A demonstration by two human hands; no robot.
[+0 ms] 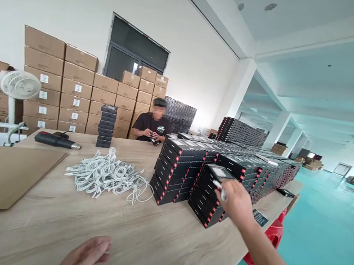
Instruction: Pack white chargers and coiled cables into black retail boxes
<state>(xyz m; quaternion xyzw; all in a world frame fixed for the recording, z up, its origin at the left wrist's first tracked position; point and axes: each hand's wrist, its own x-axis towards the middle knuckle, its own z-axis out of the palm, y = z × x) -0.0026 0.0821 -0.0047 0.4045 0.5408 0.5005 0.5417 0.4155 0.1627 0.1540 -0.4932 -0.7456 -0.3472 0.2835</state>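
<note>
My right hand (236, 199) is closed around a white cable (223, 193), part of which shows at the fingertips. It hovers at the top box (219, 173) of a short stack of black boxes with red corner marks; whether it touches that box I cannot tell. Low in the view, my left hand (86, 257) is over the table with loosely curled fingers and nothing in them. Between the hands and farther back lies a heap of coiled white cables (111, 175). Next to the short stack stands a taller stack of black boxes (170, 172).
A co-worker (154, 124) sits across the table (131, 238), holding a small dark item. A heat gun (57, 140), a cardboard sheet (1, 174) and a small black stack (106, 127) lie leftward. Rows of black boxes (258, 174) run back right; a red stool (273, 236) stands beside the table.
</note>
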